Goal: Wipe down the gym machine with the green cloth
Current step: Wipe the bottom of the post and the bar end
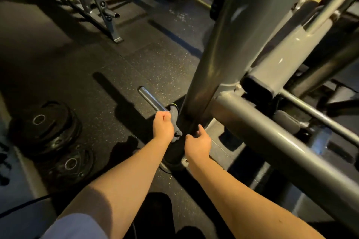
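Grey steel gym machine (pixel 213 54): thick upright tube, sloping tube joined on the right, chrome peg on the left near the foot. Crumpled green cloth (pixel 174 115): dark-looking with yellow-green edge, held against the upright's low left side, bunched in left hand (pixel 163 128).

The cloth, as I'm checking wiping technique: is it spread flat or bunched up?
Bunched. The cloth is crumpled in the grip of the left hand, held against the machine's upright post, with no flat spread showing.
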